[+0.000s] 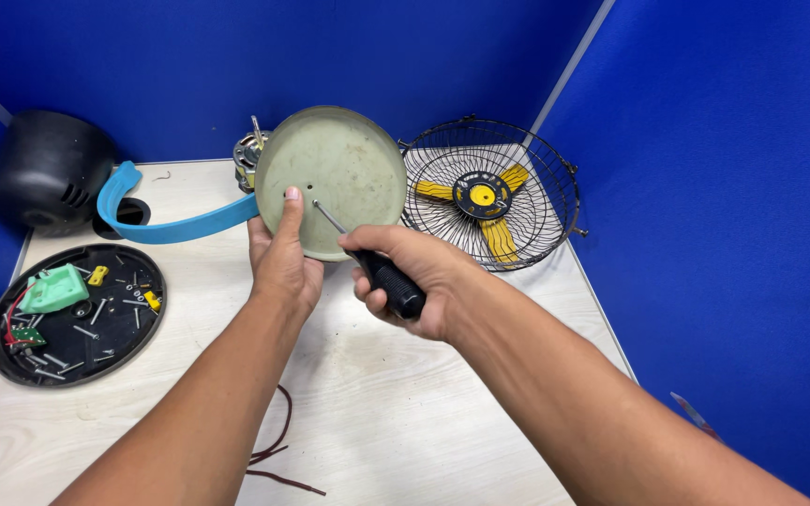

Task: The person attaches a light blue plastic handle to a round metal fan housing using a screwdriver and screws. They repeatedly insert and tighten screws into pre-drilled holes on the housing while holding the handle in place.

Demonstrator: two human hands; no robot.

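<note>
Left fingers: the left hand (281,262) grips the lower rim of the round metal plate (335,178), thumb pressed flat on its face just beside a small hole; the other fingers are hidden behind it.
Right fingers: the right hand (414,276) is closed around the black handle of a screwdriver (377,262); its thin shaft slants up-left and the tip meets the plate near the centre.
Plate: held upright above the table (405,412), in front of a motor (247,155); it looks stiff, thin and fairly light, dull and smooth, so likely to slip or turn under the tip; the rim seems the surest hold.
Black tray (11,365): at the left; holds loose screws, a green plastic part, small yellow pieces and a little circuit board with red wire.
Wire guard (541,187): at the right; cradles a yellow fan blade (482,197).
Around: blue curved bracket (166,225); black housing (44,169); dark cord (278,450) near the front edge.
</note>
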